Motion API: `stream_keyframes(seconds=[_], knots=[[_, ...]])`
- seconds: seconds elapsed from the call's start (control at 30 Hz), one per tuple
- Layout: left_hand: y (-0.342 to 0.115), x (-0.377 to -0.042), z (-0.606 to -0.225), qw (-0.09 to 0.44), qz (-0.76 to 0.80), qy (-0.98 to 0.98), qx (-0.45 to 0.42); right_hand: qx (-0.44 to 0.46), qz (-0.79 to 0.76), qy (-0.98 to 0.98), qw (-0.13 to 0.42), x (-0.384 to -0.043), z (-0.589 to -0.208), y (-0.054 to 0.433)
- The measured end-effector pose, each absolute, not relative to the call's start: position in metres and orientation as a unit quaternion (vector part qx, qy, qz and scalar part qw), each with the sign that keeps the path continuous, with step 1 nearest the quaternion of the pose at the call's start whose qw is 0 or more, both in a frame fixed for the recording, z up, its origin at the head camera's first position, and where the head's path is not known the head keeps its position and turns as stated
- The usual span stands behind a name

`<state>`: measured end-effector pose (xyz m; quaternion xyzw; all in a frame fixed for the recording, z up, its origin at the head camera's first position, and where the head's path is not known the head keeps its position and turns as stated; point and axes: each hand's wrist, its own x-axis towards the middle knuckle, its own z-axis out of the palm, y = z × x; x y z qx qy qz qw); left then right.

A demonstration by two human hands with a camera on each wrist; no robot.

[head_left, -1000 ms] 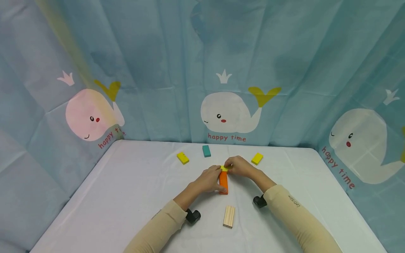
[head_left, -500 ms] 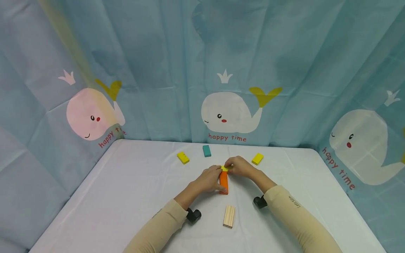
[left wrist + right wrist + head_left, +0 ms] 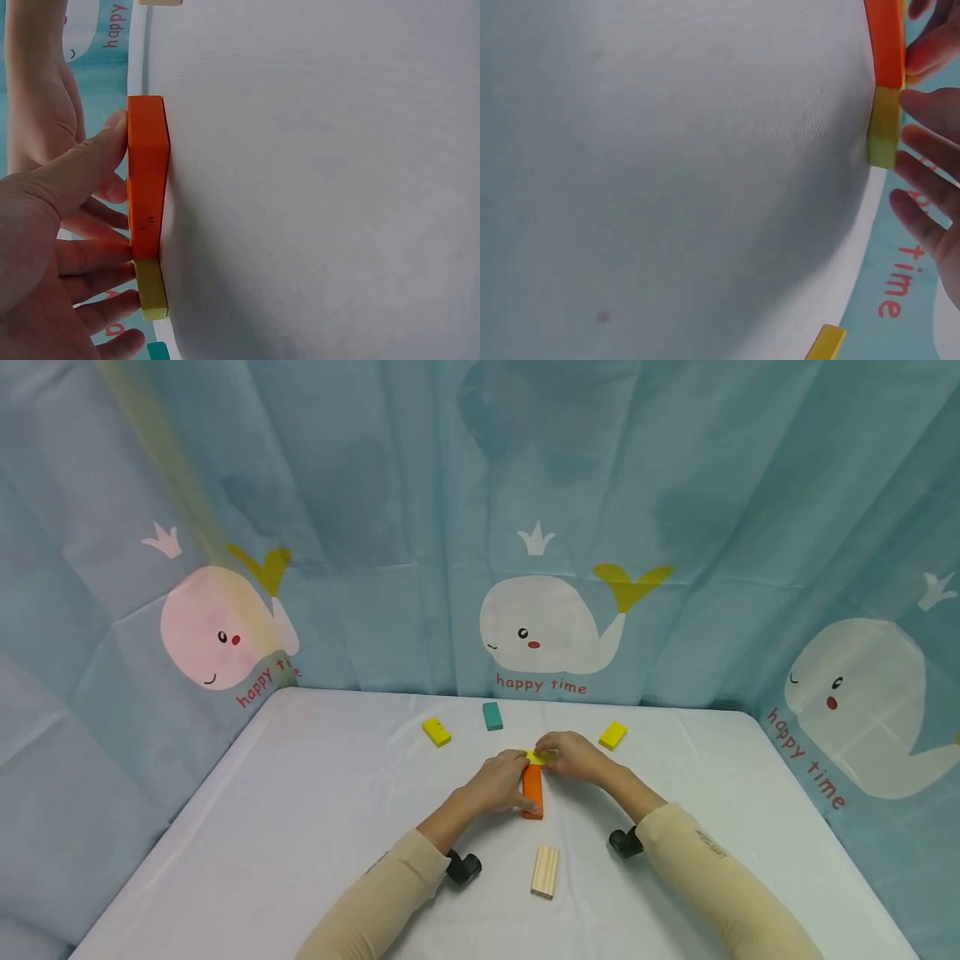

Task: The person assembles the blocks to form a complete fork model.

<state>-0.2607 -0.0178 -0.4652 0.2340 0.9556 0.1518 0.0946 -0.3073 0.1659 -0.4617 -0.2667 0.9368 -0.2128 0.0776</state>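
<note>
Currently, from my remote seat, I look down on a white counter [image 3: 315,810] whose far edge runs along a blue curtain [image 3: 375,485]. A broad stretch of counter lies between the beige left sleeve [image 3: 382,893] and the left edge, and another between the right sleeve [image 3: 720,872] and the right edge. Near the far edge I see a teal block [image 3: 492,717], with one yellow piece [image 3: 437,732] to its left and a second yellow piece [image 3: 612,735] farther right; a pale wooden block [image 3: 545,872] lies nearer to me. At the middle, between the hands, is an orange block [image 3: 147,180]: long, straight-edged, lying lengthwise away from me, with tiny dark marks on its side. A yellow block [image 3: 152,289] touches its far end. The left grip [image 3: 493,785], a bare hand, is not clenched: its thumb is at the orange block's near part, its fingers extended and touching along both blocks. The right grip [image 3: 576,756] bends in from the other side, fingertips at the yellow block; I cannot tell whether it pinches it. Under the curtain's whales [image 3: 536,625], red lettering [image 3: 542,683] reads "happy time". Dark print on the right sleeve is too small for me to read.
</note>
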Motion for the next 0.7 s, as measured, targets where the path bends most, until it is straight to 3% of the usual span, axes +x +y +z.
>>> stream_keyframes(seconds=[0.27, 0.53, 0.7], knots=[[-0.018, -0.261, -0.466, 0.097, 0.147, 0.957, 0.23, -0.267, -0.219, 0.937, 0.05, -0.293, -0.457, 0.171], [-0.018, -0.26, -0.464, 0.1, 0.144, 0.959, 0.224, -0.271, -0.235, 0.933, -0.012, -0.266, -0.446, 0.177], [-0.016, -0.259, -0.464, 0.104, 0.144, 0.96, 0.216, -0.266, -0.245, 0.932, -0.015, -0.249, -0.443, 0.183]])
